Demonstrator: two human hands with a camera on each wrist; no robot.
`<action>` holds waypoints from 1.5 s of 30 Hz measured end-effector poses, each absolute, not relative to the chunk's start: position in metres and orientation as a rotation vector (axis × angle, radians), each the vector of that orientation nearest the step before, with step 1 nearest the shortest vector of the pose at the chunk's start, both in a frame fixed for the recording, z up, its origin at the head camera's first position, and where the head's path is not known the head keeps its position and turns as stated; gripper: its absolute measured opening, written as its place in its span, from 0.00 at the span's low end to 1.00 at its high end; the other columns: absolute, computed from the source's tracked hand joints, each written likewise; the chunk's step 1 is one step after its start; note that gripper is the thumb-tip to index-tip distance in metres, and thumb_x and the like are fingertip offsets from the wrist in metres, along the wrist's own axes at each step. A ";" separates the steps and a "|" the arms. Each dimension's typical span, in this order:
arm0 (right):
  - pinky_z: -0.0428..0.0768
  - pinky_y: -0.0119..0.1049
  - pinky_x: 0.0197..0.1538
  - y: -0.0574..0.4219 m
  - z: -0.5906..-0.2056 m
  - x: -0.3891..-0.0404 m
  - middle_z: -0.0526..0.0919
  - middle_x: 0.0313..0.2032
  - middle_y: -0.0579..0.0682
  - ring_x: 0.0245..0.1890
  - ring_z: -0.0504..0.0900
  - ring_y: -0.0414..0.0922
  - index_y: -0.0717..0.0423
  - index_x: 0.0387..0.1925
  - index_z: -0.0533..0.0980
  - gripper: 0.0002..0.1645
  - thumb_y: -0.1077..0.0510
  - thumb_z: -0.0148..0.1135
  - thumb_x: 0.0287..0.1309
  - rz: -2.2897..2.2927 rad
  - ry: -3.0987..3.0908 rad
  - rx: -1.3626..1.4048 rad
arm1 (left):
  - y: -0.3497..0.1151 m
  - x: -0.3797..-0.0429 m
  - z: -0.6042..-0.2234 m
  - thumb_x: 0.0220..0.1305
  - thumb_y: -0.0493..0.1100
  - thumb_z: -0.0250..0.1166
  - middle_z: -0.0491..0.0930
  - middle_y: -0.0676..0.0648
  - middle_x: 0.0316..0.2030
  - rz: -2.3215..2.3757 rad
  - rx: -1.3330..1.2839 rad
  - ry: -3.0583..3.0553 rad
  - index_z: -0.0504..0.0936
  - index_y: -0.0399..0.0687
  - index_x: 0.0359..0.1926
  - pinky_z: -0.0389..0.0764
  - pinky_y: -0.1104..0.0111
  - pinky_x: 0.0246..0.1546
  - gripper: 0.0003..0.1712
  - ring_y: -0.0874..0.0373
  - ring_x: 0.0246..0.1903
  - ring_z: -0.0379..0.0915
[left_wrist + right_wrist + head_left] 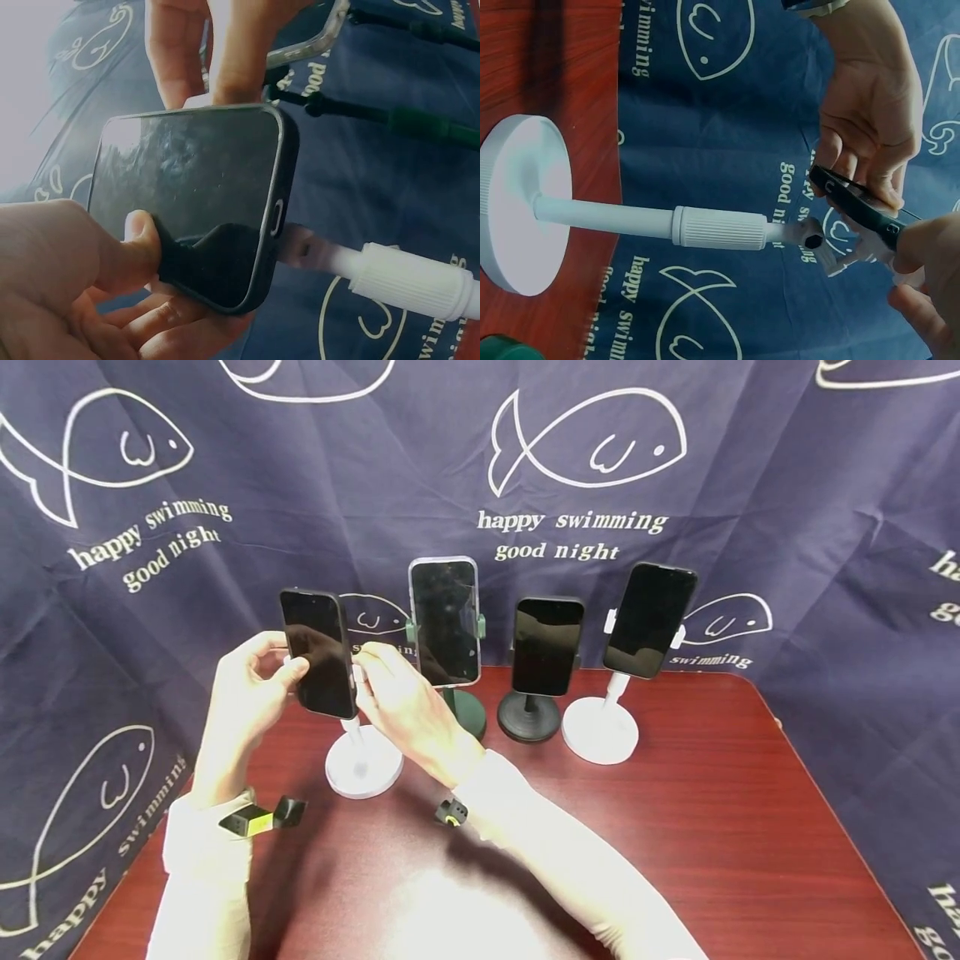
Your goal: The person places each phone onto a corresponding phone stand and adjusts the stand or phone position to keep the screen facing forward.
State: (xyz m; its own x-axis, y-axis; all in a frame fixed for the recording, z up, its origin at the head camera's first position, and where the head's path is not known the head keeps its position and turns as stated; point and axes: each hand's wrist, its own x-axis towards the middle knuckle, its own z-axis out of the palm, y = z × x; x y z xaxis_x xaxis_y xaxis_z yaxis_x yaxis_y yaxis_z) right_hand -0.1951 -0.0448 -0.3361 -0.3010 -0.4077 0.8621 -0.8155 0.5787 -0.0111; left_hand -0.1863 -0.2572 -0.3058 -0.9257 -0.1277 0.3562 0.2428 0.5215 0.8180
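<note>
A black phone [318,647] sits in the clamp of the leftmost white phone stand [363,768]. My left hand [243,693] grips the phone's left side, the thumb on the dark screen and the other fingers behind. In the left wrist view, that thumb presses near a corner of the phone [195,172]. At the phone's opposite edge my right hand [412,706] pinches the white clamp [199,100], which the fingers partly cover. Seen from the right wrist, the stand's ribbed collar [720,229] and joint [810,234] lie below the phone [855,202].
To the right stand a green stand [468,714] with a clear-cased phone [446,622], a black stand [528,718] with a phone [547,647], and a white stand [600,731] with a tilted phone [651,620]. A dark blue fish-print cloth [420,468] hangs behind the reddish table [712,827].
</note>
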 end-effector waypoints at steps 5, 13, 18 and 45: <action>0.71 0.24 0.68 -0.044 -0.340 -0.195 0.82 0.51 0.55 0.53 0.81 0.45 0.64 0.52 0.80 0.14 0.64 0.64 0.67 0.668 -1.918 1.003 | -0.257 -0.185 -0.307 0.67 0.32 0.66 0.78 0.67 0.25 -1.398 -0.135 -2.381 0.80 0.37 0.51 0.80 0.77 0.26 0.13 0.72 0.23 0.76; 0.79 0.25 0.59 -0.051 -0.349 -0.190 0.79 0.55 0.57 0.52 0.82 0.47 0.63 0.59 0.76 0.21 0.66 0.60 0.65 1.124 -2.024 0.949 | -0.256 -0.185 -0.309 0.68 0.31 0.64 0.81 0.67 0.26 -1.513 -0.173 -2.352 0.78 0.40 0.49 0.82 0.77 0.27 0.11 0.71 0.24 0.79; 0.86 0.31 0.47 -0.055 -0.350 -0.186 0.80 0.51 0.55 0.40 0.86 0.43 0.57 0.68 0.68 0.34 0.65 0.62 0.60 1.576 -2.096 0.884 | -0.255 -0.186 -0.308 0.68 0.33 0.65 0.80 0.69 0.25 -1.423 -0.168 -2.391 0.78 0.37 0.52 0.78 0.77 0.25 0.13 0.71 0.22 0.76; 0.81 0.41 0.60 -0.073 -0.336 -0.189 0.84 0.47 0.52 0.53 0.86 0.46 0.51 0.71 0.66 0.28 0.46 0.51 0.78 1.626 -2.367 0.631 | -0.250 -0.179 -0.308 0.67 0.37 0.67 0.80 0.70 0.27 -1.270 -0.099 -2.381 0.82 0.41 0.51 0.78 0.80 0.29 0.13 0.75 0.27 0.78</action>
State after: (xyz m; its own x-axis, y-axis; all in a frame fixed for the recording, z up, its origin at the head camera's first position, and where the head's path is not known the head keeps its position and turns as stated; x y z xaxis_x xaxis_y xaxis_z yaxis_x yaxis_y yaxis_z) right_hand -0.1888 -0.0725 -0.3363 -0.8885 -0.2317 0.3960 -0.4528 0.3033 -0.8385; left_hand -0.1793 -0.2501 -0.3084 -0.9016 -0.1397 0.4095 0.2623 0.5761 0.7742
